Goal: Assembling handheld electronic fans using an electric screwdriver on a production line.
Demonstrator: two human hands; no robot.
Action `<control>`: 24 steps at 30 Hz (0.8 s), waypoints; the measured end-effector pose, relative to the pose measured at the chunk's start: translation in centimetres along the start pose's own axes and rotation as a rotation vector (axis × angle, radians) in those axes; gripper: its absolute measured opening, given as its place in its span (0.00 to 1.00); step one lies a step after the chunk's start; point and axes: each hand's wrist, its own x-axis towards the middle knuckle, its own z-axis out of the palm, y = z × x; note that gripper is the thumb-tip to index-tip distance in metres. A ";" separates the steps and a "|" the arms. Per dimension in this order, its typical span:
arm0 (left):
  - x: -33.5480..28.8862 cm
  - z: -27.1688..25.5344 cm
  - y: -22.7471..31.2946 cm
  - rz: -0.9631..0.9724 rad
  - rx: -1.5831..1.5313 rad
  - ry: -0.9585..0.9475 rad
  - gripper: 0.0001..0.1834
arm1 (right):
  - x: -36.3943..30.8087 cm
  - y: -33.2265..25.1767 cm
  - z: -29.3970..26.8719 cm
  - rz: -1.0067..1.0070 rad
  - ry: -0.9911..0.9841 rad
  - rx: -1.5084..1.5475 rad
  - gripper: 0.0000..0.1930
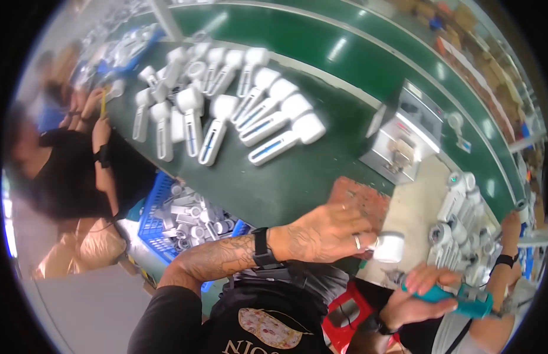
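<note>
My left hand (pixel 324 233) has its fingers closed around a white handheld device with a round head (pixel 389 246), held low over the near edge of the bench. The fingers cover most of its handle. Close by on the right, my right hand (pixel 420 290) grips a teal electric screwdriver (pixel 459 300), its tip pointing left toward the device's head. Whether the tip touches it I cannot tell. A worn reddish pad (pixel 362 197) lies just beyond my left hand.
Several white devices (pixel 280 146) lie across the green bench, more (pixel 456 206) at the right. A metal box machine (pixel 403 138) stands behind the pad. A blue basket (pixel 156 227) of white parts sits below left. People work at the left (pixel 79 168) and right (pixel 509 233).
</note>
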 end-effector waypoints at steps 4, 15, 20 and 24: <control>-3.2 -6.4 -4.2 -0.560 0.018 0.436 0.20 | -1.9 -0.4 -1.8 0.002 0.036 -0.136 0.31; -6.3 -13.1 -13.2 -0.589 0.789 0.483 0.21 | -3.4 0.9 -2.3 0.337 -0.034 -0.182 0.32; 5.6 -2.8 -3.5 -0.397 0.065 0.186 0.17 | -3.4 -0.3 -3.4 0.316 -0.059 -0.088 0.34; 12.3 7.7 -1.4 -0.097 0.047 -0.043 0.17 | -3.7 -1.0 -4.0 0.286 -0.081 -0.068 0.35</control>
